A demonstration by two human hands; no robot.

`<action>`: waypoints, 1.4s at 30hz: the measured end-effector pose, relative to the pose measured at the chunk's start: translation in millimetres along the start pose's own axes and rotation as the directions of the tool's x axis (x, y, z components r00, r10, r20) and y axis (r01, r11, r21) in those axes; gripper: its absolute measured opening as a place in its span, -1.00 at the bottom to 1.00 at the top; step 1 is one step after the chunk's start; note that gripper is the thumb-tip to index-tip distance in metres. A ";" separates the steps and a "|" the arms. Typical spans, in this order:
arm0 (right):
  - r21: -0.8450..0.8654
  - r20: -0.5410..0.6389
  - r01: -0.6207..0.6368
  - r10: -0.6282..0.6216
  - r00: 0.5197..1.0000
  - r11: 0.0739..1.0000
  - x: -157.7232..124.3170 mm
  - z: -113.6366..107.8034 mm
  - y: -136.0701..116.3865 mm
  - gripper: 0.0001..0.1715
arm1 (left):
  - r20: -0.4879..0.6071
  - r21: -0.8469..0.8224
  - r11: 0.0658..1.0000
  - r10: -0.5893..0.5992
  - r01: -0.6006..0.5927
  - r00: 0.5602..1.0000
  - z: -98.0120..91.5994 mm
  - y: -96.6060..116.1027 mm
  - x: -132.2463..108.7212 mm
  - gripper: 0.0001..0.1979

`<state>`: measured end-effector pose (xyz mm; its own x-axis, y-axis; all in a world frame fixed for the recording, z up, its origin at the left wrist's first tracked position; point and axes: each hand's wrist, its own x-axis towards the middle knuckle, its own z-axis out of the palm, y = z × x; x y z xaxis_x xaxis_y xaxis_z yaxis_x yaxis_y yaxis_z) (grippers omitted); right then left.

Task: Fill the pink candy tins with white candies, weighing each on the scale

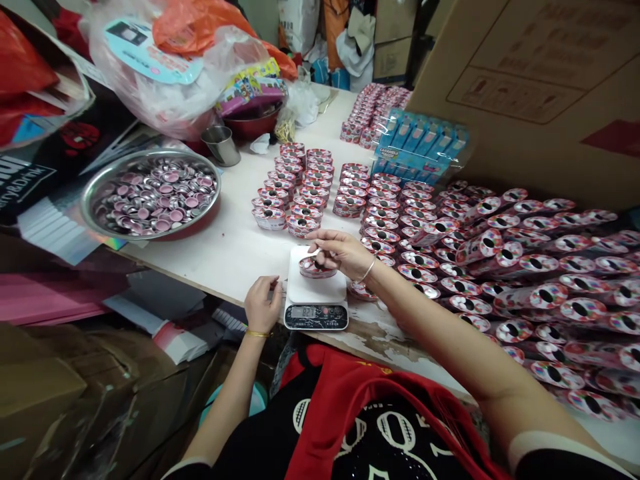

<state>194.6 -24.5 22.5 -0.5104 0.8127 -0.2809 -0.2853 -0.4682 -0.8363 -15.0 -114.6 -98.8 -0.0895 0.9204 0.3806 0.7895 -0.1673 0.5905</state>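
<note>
A white kitchen scale (295, 283) stands at the table's front edge, its display seeming to read 827. On its plate is a short oval container (319, 270) with a red, white and floral pattern and a dark opening on top. Directly over that container, my right hand (337, 252) has thumb and fingers pinched together; whatever they hold is too small to make out. My left hand (263, 305) rests at the table edge just left of the scale, fingers loosely bent, with a gap at the thumb and nothing visible in it.
A steel bowl (216, 200) of small pink-and-silver round pieces stands left, near a metal cup (223, 145). Stacked oval containers (313, 183) stand behind the scale; many tall ones (540, 267) crowd the right. Blue packs (420, 143) lean before a large carton (525, 60).
</note>
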 end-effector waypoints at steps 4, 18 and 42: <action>-0.215 0.015 0.009 -0.006 1.000 0.977 -3.7 -4.4 -7.0 -0.83 | 0.010 0.007 1.000 0.000 0.000 1.000 0.5 0.3 -0.1 -0.79; -0.747 0.161 0.192 -0.107 0.981 0.637 -6.0 3.0 -8.6 -0.85 | 0.010 0.005 1.000 -0.001 0.000 1.000 0.0 0.3 -0.5 -0.79; -0.268 -0.249 -0.113 0.045 0.968 0.957 -38.3 -17.3 -24.3 -0.97 | -0.039 0.004 0.999 0.041 -0.041 0.998 2.6 -0.6 -1.1 -0.83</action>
<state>235.1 -38.2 45.4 -0.3049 0.8516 -0.4264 0.0019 -0.4472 -0.8944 -13.8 -114.6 -101.4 -0.0807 0.8983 0.4320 0.7951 -0.2034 0.5714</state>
